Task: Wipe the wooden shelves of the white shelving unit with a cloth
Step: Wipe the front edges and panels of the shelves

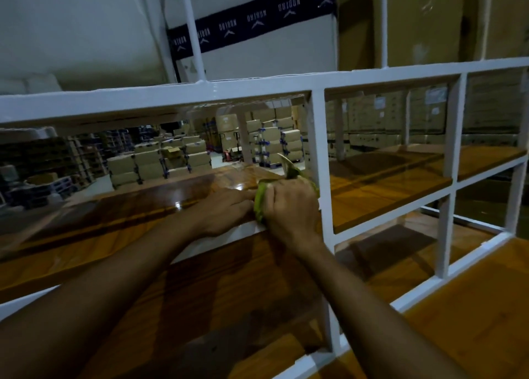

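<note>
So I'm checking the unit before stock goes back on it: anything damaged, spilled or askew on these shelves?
Nothing stands out. The wooden shelf looks glossy and intact, with no spill on it, and the white frame runs straight. Both hands, left hand and right hand, are bunched on the green cloth at the shelf's front edge.

- The white shelving unit (pixel 320 161) is a frame of painted bars holding glossy wooden boards.
- The middle wooden shelf (pixel 160 195), left of the central upright, carries a green cloth (pixel 262 195) at its near right end, with both hands on it.
- The right-hand shelf (pixel 389 189) sits bare beyond the upright.
- The lower shelf (pixel 229 287) lies nearer, dark and reflective.
</note>
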